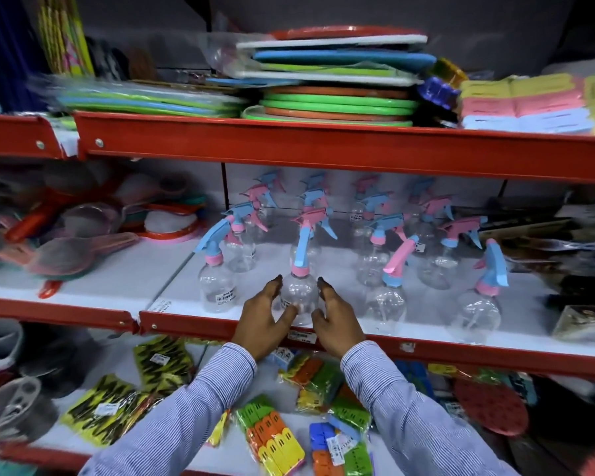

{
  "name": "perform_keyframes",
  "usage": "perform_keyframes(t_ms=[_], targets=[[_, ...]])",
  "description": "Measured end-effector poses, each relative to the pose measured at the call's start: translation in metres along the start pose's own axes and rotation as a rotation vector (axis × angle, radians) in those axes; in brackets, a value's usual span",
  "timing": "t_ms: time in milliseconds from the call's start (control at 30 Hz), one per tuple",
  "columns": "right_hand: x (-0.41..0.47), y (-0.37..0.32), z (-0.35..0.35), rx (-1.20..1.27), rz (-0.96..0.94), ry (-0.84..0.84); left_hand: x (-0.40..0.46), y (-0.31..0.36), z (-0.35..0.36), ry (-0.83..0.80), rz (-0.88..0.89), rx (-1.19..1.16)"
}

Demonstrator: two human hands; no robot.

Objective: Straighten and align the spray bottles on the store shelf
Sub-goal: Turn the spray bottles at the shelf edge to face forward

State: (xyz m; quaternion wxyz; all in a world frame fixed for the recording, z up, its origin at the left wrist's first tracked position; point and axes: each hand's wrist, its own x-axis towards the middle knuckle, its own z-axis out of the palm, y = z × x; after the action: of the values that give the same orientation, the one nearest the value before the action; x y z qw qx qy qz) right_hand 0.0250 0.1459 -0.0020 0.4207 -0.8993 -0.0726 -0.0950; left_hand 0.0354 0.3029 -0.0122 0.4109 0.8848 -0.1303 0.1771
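**Inspector A:** Head view, the only view. Middle shelf (323,333), white deck behind a red front rail. State the hands.

**Inspector B:** 2 hands, striped sleeves. Left hand (261,321) and right hand (334,321) cup the clear front bottle (298,297) from 9 and 3 o'clock. Fingers of both are spread and curved around its round body; the left thumb lies across the lower front. Whether the right fingertips press the plastic, I cannot tell.

**Inspector A:** Position of that bottle?

**Inspector B:** Upright at the front edge, just behind the rail, near frame centre. Pink collar, blue neck, pink trigger head.

**Inspector A:** Count of stock.

**Inspector B:** Front row: 4 spray bottles. Besides the held one, 1 at 9 o'clock of it, the left bottle (217,286), label facing out; 1 at 3 o'clock, the tilted-head bottle (387,300), pink trigger slanting; 1 farther at 3 o'clock, the far-right bottle (478,312). Behind them, toward 12 o'clock, roughly 10 more in loose rows, heads turned different ways; blur prevents an exact count.

**Inspector A:** Surroundings?

**Inspector B:** Upper shelf at 12 o'clock: stacked trays (337,108), green and orange rims. Lower shelf at 6 o'clock: packs of coloured clips (272,438).
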Motion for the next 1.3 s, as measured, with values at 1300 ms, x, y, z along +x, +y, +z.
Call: perform_keyframes(t_ms=[1300], targets=[[0.037, -0.093, 0.112, 0.098, 0.026, -0.096, 0.003, -0.084, -0.104, 0.144, -0.168, -0.042]])
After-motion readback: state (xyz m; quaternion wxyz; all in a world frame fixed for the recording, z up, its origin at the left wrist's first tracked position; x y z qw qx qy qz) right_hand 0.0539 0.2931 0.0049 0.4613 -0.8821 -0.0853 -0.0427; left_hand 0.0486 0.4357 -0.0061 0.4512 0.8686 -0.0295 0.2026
